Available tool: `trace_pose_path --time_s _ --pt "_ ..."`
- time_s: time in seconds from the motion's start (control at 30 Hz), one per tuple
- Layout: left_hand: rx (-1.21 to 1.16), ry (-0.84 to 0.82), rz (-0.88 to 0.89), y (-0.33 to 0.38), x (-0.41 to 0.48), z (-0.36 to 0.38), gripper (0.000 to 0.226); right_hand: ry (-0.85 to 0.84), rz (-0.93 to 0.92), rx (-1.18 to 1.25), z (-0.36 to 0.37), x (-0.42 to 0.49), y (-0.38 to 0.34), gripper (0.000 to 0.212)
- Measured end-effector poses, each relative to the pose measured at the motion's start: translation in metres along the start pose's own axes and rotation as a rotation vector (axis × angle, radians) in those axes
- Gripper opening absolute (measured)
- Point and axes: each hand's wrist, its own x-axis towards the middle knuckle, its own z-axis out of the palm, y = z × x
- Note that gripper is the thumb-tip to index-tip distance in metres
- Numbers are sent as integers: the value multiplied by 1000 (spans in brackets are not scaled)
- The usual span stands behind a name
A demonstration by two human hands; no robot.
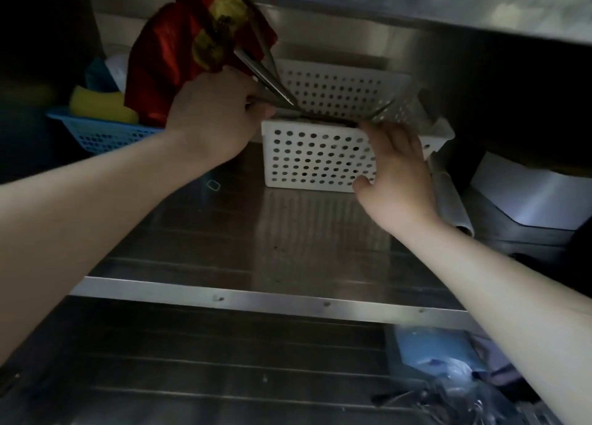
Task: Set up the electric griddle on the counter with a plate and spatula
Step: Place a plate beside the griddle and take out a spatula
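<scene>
Steel utensils (pixel 266 75) of long, flat, silver-coloured metal (spatula or tongs, I cannot tell which) rise at a slant out of the white perforated plastic basket (pixel 307 158), their upper ends reaching toward the underside of the surface above. The left hand (pixel 214 110) is held at the basket's left rim, knuckles toward the camera, forearm stretched in from the lower left; its grip is clenched round the utensils' lower part. The right hand (pixel 397 168) lies flat against the basket's front wall — fingers straight and spread, tips at the rim, thumb near the bottom edge — its grip released. The basket stands on a stainless steel shelf (pixel 256 232). Behind the left hand hangs a red and yellow foil bag (pixel 166 59), beside a blue plastic basket (pixel 105 134) holding a yellow sponge (pixel 99 104).
</scene>
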Motion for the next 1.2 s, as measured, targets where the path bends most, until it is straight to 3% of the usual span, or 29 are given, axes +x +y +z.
trace_pose_path --time_s 0.2,0.43,0.53,0.63,0.77,0.87,1.0,1.13,1.2 --pt "-151 223 -34 -10 -16 8 28 -17 4 53 0 -1 1 74" --pt "-215 312 -55 -3 -23 -1 24 -94 21 82 -11 20 -2 68" --pt "-265 324 -58 -2 -32 1 24 -18 82 208 -14 17 -7 55" --pt "-356 288 -102 -1 -41 4 25 33 250 446 -16 14 -18 35" --pt "-411 227 -103 5 -51 9 27 -158 641 1169 -25 17 -39 11" --pt "-437 146 -139 14 -59 2 26 -239 868 1492 -34 14 -52 12" --pt "-565 -30 -330 31 -80 -22 14 -199 1115 1685 -53 0 -60 21" --pt "-653 -287 -589 44 -96 -62 8 -368 1320 1504 -87 -25 -73 35" --pt "-650 -352 -642 52 -106 -84 5 -392 1447 1569 -102 -41 -76 32"
